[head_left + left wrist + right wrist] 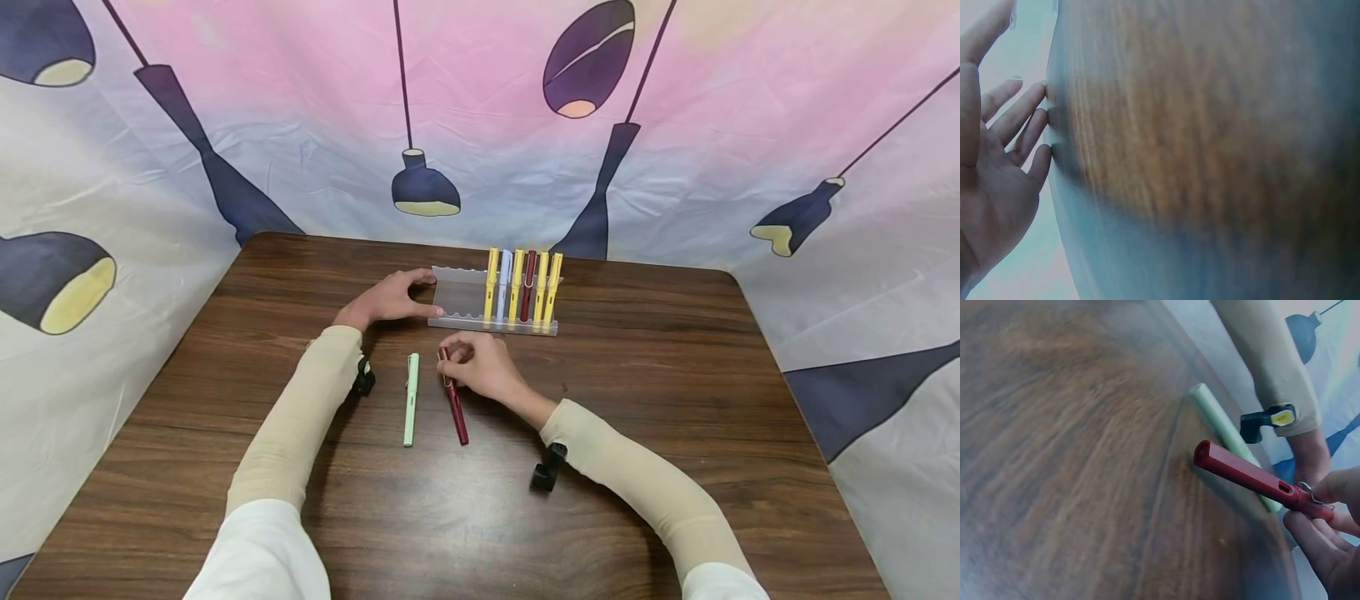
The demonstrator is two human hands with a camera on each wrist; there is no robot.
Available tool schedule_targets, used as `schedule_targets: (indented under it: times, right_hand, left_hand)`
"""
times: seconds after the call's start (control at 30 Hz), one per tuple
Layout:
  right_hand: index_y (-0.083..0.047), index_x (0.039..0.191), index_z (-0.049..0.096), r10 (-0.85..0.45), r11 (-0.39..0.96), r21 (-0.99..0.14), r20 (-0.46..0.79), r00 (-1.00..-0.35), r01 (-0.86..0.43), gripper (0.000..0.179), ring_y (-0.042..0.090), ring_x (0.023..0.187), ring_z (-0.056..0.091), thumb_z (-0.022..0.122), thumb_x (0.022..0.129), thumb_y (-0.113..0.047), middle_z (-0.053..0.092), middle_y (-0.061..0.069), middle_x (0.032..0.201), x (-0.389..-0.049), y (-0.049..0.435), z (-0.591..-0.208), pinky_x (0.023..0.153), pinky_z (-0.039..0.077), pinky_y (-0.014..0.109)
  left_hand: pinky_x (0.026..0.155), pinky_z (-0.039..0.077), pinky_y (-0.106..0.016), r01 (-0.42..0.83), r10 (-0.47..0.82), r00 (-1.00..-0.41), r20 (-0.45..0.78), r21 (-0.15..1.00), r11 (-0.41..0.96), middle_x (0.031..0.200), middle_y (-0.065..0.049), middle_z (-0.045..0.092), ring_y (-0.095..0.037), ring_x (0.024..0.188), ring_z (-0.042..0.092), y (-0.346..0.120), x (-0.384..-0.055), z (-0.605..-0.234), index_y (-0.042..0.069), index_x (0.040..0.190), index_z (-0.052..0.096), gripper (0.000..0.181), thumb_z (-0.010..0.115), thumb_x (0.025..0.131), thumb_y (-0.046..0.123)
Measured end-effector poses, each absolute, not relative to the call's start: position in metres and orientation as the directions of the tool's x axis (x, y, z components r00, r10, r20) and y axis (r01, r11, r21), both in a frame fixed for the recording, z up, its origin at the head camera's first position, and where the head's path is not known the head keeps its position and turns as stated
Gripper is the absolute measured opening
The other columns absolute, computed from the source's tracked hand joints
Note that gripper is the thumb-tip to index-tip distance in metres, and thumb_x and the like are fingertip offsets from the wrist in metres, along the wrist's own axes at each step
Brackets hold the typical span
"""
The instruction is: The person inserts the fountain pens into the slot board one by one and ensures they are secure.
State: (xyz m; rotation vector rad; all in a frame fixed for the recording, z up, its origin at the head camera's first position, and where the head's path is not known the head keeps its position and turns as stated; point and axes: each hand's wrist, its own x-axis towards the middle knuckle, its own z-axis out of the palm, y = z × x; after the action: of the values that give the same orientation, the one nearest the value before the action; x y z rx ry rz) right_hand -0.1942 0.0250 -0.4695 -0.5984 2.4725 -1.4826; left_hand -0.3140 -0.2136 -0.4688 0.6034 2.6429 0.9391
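My right hand [486, 364] pinches a dark red pen [456, 412] near its clip end between thumb and fingers. In the right wrist view the barrel of this red pen [1244, 474] points away from the fingers, above the tabletop. Left of it a pale green pen [411, 400] lies on the table. My left hand [390, 298] touches the left end of a clear notched pen rack [457, 293], thumb at the front corner and fingers at the back. In the left wrist view the fingers of this hand [1004, 162] are spread and fairly straight.
Several yellow pens [491, 285], a light blue pen [504, 287] and another dark red pen [528, 287] stand side by side in the rack's right part. The brown wooden table [645, 358] ends at a printed cloth backdrop [495, 125].
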Motion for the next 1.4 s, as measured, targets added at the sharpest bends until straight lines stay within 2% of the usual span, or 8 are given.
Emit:
schedule_targets:
  times: [0.23, 0.47, 0.7, 0.83, 1.2, 1.4]
  right_hand:
    - [0.000, 0.119, 0.073, -0.445, 0.341, -0.909, 0.068, -0.893, -0.240, 0.030, 0.016, 0.076, 0.074, 0.078, 0.091, -0.012, 0.075, 0.011, 0.095, -0.196, 0.034, -0.453, 0.061, 0.063, 0.033]
    - [-0.002, 0.124, 0.071, -0.415, 0.334, -0.906, 0.106, -0.904, -0.260, 0.035, 0.019, 0.086, 0.075, 0.078, 0.092, -0.015, 0.076, 0.012, 0.102, -0.201, 0.044, -0.440, 0.066, 0.061, 0.029]
    - [-0.009, 0.124, 0.073, -0.374, 0.317, -0.913, 0.128, -0.918, -0.256, 0.034, 0.019, 0.088, 0.076, 0.079, 0.092, -0.020, 0.076, 0.008, 0.105, -0.207, 0.053, -0.427, 0.073, 0.062, 0.032]
    - [-0.015, 0.123, 0.074, -0.368, 0.287, -0.920, 0.152, -0.917, -0.268, 0.032, 0.018, 0.087, 0.076, 0.079, 0.092, -0.022, 0.076, 0.006, 0.107, -0.209, 0.056, -0.422, 0.071, 0.062, 0.037]
    - [-0.006, 0.123, 0.073, -0.341, 0.224, -0.899, 0.289, -0.894, -0.376, 0.035, 0.020, 0.084, 0.075, 0.080, 0.091, -0.015, 0.077, 0.010, 0.105, -0.219, 0.060, -0.413, 0.071, 0.062, 0.031]
    - [-0.010, 0.123, 0.074, -0.300, 0.209, -0.892, 0.333, -0.894, -0.402, 0.033, 0.020, 0.086, 0.075, 0.080, 0.091, -0.016, 0.077, 0.010, 0.105, -0.225, 0.065, -0.400, 0.068, 0.061, 0.032]
  left_hand:
    - [0.119, 0.033, -0.055, 0.288, 0.459, -0.881, -0.111, 0.644, 0.709, 0.155, -0.017, 0.046, -0.034, 0.146, 0.039, -0.213, -0.313, -0.467, 0.004, 0.156, 0.038, 0.093, 0.078, 0.087, 0.052]
    - [0.120, 0.032, -0.054, 0.291, 0.460, -0.881, -0.113, 0.637, 0.714, 0.155, -0.018, 0.046, -0.034, 0.146, 0.039, -0.212, -0.314, -0.467, 0.003, 0.156, 0.038, 0.094, 0.078, 0.087, 0.053]
    - [0.119, 0.032, -0.054, 0.294, 0.466, -0.877, -0.117, 0.637, 0.713, 0.155, -0.018, 0.046, -0.034, 0.146, 0.039, -0.213, -0.316, -0.467, 0.003, 0.156, 0.039, 0.093, 0.078, 0.087, 0.053]
    - [0.120, 0.032, -0.054, 0.289, 0.462, -0.879, -0.119, 0.637, 0.714, 0.155, -0.017, 0.046, -0.034, 0.146, 0.039, -0.212, -0.316, -0.467, 0.004, 0.155, 0.039, 0.092, 0.078, 0.087, 0.053]
    - [0.120, 0.032, -0.053, 0.268, 0.447, -0.885, -0.132, 0.641, 0.720, 0.155, -0.017, 0.046, -0.033, 0.145, 0.040, -0.211, -0.314, -0.466, 0.004, 0.156, 0.038, 0.096, 0.079, 0.086, 0.054]
    - [0.119, 0.033, -0.052, 0.262, 0.444, -0.886, -0.130, 0.648, 0.715, 0.154, -0.016, 0.047, -0.032, 0.144, 0.042, -0.210, -0.314, -0.466, 0.004, 0.156, 0.038, 0.095, 0.080, 0.085, 0.052]
